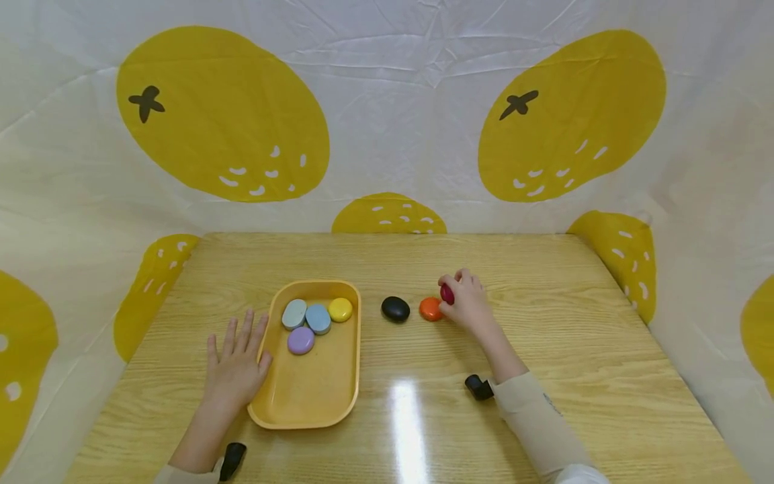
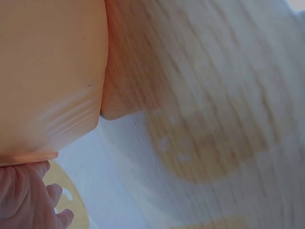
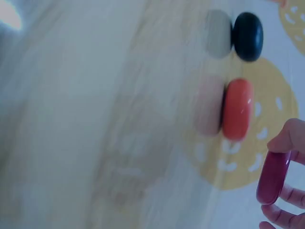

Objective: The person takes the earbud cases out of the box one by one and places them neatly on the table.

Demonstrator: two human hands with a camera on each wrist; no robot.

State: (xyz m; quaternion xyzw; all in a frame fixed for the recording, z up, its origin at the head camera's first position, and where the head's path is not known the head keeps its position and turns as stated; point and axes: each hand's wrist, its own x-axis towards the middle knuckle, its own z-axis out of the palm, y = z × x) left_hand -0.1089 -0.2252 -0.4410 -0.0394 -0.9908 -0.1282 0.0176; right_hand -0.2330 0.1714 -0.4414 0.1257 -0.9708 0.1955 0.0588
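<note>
One glossy crimson oval pebble (image 3: pixel 273 178) sits in the right hand (image 1: pixel 470 304), pinched between thumb and fingers, just beside a shiny orange pebble (image 1: pixel 430 309)! In the right wrist view the crimson one's long axis runs near vertical, top leaning right. Well apart, the left hand (image 1: pixel 234 373) spreads straight fingers against a yellow-orange plastic tray (image 1: pixel 308 396).

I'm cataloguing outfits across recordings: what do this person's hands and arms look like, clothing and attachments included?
The left hand and right hand are bare, with no gloves visible. The right sleeve is beige, with a small greyish mark; the left sleeve, barely in frame, looks pale too. A small black fitting juts out by each cuff.
</note>
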